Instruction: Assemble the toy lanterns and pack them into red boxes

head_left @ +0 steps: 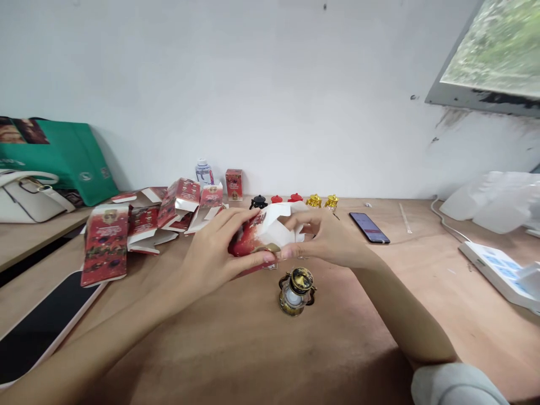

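Note:
My left hand [221,244] is closed around a red and white cardboard box [270,230], which is tilted with its white flaps standing open toward the right. At that open end, my right hand [318,239] pinches the edge with the thumb in front, and some fingers are hidden behind or inside the flaps. Just below the hands, a small black and gold lantern [296,291] with a clear middle stands on the wooden table [337,349]. Behind the box is a row of little lanterns: a black one [259,201], red ones [296,198] and gold ones [332,201].
Several opened red boxes [105,244] are heaped at left, near a tablet [42,326], white handbag [31,197] and green bag [80,157]. A bottle [204,172] and upright box [234,184] stand by the wall. Rightward lie a phone [369,228] and power strip [502,273].

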Demonstrator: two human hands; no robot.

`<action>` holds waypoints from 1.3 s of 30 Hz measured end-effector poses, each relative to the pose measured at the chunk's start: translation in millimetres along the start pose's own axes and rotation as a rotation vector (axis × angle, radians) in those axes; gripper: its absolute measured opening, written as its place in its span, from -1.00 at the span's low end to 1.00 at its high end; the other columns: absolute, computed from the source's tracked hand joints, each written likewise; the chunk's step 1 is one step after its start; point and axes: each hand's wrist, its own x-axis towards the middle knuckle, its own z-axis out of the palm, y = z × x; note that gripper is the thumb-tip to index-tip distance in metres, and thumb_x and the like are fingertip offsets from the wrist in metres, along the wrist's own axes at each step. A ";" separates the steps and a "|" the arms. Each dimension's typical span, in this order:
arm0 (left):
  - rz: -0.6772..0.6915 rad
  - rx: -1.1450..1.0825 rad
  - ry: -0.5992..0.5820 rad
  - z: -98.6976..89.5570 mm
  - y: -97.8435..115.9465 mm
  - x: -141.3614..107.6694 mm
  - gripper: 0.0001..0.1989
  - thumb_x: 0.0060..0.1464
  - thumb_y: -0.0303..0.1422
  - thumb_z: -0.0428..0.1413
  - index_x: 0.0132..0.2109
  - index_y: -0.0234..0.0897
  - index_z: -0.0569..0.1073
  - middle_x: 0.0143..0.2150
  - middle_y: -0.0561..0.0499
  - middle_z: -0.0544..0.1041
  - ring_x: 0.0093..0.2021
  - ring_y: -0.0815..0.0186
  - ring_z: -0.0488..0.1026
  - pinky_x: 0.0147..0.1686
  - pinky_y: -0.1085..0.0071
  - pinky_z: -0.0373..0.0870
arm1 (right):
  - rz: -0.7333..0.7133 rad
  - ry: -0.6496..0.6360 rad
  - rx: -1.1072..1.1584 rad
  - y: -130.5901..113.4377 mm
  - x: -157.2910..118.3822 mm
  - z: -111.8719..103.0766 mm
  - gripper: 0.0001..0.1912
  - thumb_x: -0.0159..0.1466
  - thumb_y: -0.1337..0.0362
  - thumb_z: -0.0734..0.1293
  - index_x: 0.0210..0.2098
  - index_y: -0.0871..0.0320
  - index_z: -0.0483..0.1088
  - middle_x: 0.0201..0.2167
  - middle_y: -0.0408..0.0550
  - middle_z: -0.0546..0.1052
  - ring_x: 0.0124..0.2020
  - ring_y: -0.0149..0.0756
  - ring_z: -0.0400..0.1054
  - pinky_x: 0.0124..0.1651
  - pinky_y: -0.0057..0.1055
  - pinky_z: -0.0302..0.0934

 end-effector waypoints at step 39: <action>-0.611 -0.778 -0.122 3.0 -9.8 12.1 -0.68 -0.17 -0.17 0.36 -0.31 -0.29 0.57 -0.25 -0.05 0.66 -0.25 0.13 0.61 -0.26 0.30 0.58 | 0.198 0.270 0.539 19.6 15.7 24.6 -0.63 -0.06 0.15 0.56 -0.30 0.15 0.48 -0.29 -0.07 0.60 -0.30 -0.30 0.48 -0.23 -0.32 0.43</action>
